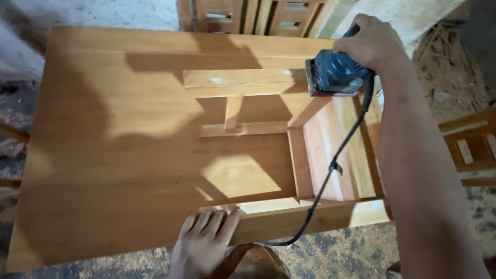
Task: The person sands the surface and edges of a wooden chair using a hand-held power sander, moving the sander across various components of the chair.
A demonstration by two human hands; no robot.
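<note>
A wooden chair frame (pixel 299 160) lies on its side on a large wooden tabletop (pixel 119 134). My right hand (pixel 369 44) grips a dark blue electric sander (pixel 335 75), whose pad rests on the end of the frame's upper rail (pixel 243 80). The sander's black cord (pixel 330 170) hangs down across the frame to the near edge. My left hand (pixel 204 243) lies flat, fingers together, pressing on the frame's nearest rail (pixel 310 217) at the table's front edge.
More wooden chair frames (pixel 248 15) stand beyond the table's far edge, and another (pixel 473 147) sits at the right. Wood shavings and sawdust (pixel 449 67) cover the floor around the table.
</note>
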